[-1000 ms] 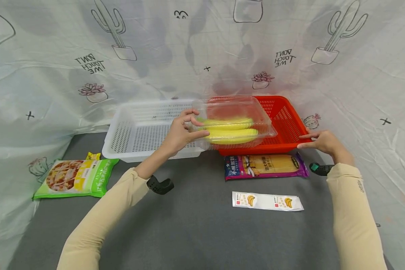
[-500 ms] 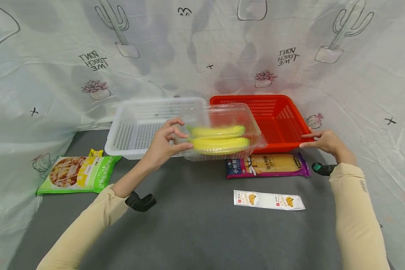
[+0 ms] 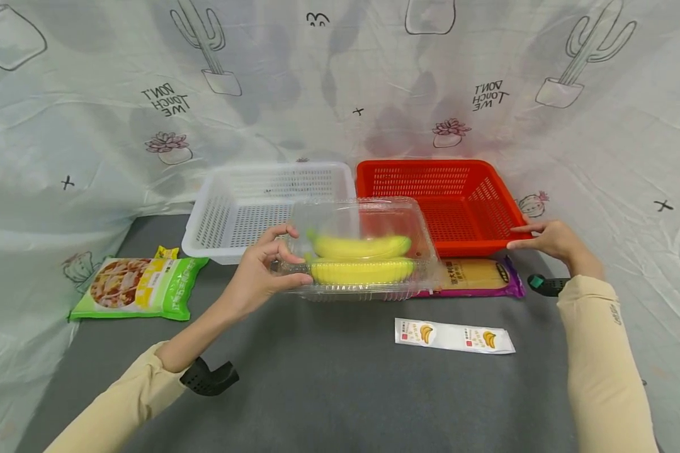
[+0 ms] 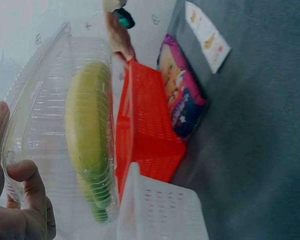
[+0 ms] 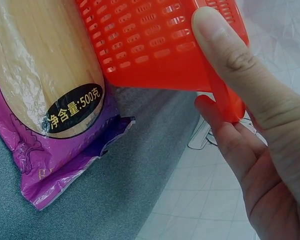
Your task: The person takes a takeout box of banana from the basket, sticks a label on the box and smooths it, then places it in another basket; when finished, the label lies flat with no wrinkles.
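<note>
A clear plastic box (image 3: 374, 217) with yellow bananas (image 3: 362, 272) inside hangs in front of the two baskets. The left hand (image 3: 260, 267) pinches its left edge between thumb and fingers; in the left wrist view the thumb and fingers of this hand (image 4: 25, 200) lie at the rim of the box (image 4: 45, 110). At the right, the right hand (image 3: 555, 242) grips the front right corner of the red basket (image 3: 459, 244). The right wrist view shows the thumb of the right hand (image 5: 270, 135) on the red rim (image 5: 222, 95), with fingers beneath it.
Left of the red basket stands a white basket (image 3: 218, 251). A purple noodle packet (image 3: 470, 277), partly covered by the box, lies before the red one. A white strip with banana pictures (image 3: 453, 335) is on the dark table (image 3: 340, 377). A green food bag (image 3: 170, 289) lies at the left.
The left hand has drawn the box of bananas toward the front and left, away from above the red basket. The right hand stays on the basket's corner.
</note>
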Tool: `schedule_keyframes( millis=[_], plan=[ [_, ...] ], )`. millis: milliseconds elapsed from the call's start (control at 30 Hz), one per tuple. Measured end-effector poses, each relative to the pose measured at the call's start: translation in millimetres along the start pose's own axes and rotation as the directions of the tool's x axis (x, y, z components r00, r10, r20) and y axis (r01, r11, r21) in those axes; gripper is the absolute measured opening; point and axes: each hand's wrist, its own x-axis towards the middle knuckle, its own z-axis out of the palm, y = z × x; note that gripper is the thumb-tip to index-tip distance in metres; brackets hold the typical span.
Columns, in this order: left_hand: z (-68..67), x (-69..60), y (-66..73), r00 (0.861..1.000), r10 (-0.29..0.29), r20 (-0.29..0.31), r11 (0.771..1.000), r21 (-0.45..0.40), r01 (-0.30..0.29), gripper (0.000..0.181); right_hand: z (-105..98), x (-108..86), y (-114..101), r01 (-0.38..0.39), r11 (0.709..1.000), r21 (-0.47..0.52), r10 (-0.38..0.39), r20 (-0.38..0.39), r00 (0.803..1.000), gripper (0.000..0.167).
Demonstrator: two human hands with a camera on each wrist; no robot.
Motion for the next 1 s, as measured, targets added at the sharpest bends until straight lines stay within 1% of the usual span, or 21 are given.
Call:
schedule_keyframes(
  millis=[133, 267, 467, 567, 700, 800, 900, 1000],
  plan=[
    [-1.2, -9.7, -2.3, 1.0, 0.007, -0.01, 1.0, 0.01, -0.007, 0.019, 0, -0.7, 0, -0.02, 1.0, 0.007, 0.02, 0.004, 1.0, 0.073],
    [-2.6, -19.5, -6.9, 1.0, 0.005, -0.018, 1.0, -0.002, -0.005, 0.019, 0, -2.2, 0, -0.036, 0.999, 0.006, 0.036, 0.015, 0.999, 0.076],
    [-3.1, -34.5, -17.4, 1.0, 0.029, -0.007, 0.999, -0.018, -0.029, 0.02, 0, -1.6, -1, -0.015, 1.0, 0.003, 0.015, 0.009, 1.0, 0.073],
    [-1.9, -41.9, -23.6, 0.999, 0.038, -0.005, 0.999, -0.025, -0.038, 0.02, 0, -0.7, 0, -0.026, 1.0, 0.003, 0.026, 0.013, 1.0, 0.074],
    [1.1, -52.7, -35.0, 0.997, 0.076, -0.025, 0.996, -0.035, -0.077, 0.02, 0, 0.5, 0, -0.035, 0.999, -0.002, 0.035, 0.011, 0.999, 0.076],
    [4.0, -61.0, -44.6, 0.993, 0.106, -0.045, 0.993, -0.048, -0.108, 0.02, 0, 0.3, 0, -0.018, 1.0, -0.003, 0.018, 0.007, 1.0, 0.075],
    [5.1, -69.2, -52.5, 0.993, 0.108, -0.052, 0.992, -0.059, -0.111, 0.02, 0, -0.1, 0, -0.015, 1.0, -0.004, 0.015, 0.0, 1.0, 0.075],
    [4.0, -76.4, -60.3, 0.993, 0.108, -0.044, 0.992, -0.059, -0.111, 0.022, 0, -0.4, -1, -0.02, 1.0, -0.002, 0.02, -0.008, 1.0, 0.074]
  ],
)
